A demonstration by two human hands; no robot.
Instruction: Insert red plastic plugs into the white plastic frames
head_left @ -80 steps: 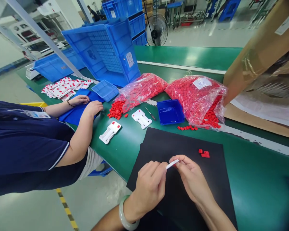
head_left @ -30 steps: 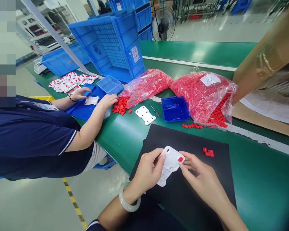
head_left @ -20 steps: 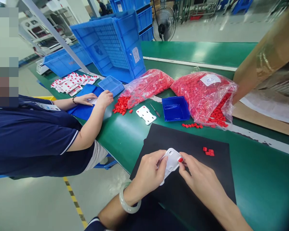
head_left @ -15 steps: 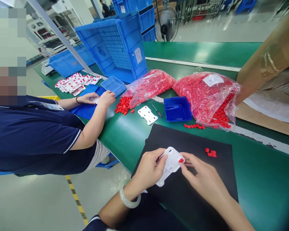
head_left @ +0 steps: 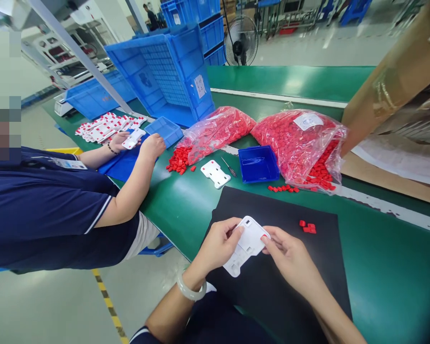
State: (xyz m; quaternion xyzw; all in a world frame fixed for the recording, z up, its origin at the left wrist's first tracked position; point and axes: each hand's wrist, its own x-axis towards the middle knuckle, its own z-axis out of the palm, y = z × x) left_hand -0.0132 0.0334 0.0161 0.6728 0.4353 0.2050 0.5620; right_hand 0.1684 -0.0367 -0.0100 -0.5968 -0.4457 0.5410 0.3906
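Between my hands, above a black mat, is a white plastic panel with small rectangular openings. My left hand grips its left edge between thumb and fingers. At the panel's right corner my right hand pinches a small red cap, thumb on top and fingers beneath; the thumb partly covers the cap. Several loose red caps lie on the mat to the right. Another white panel rests on the green bench beyond the mat, beside a screwdriver.
A dark blue tray stands behind the mat, next to two plastic bags of red caps. At left a co-worker holds a similar panel near a pile of panels. A large blue crate and a cardboard box flank the bench.
My right thumb has moved onto the red cap at the panel's corner, covering more of it. The co-worker has lifted and tilted their panel. The whole view has shifted slightly.
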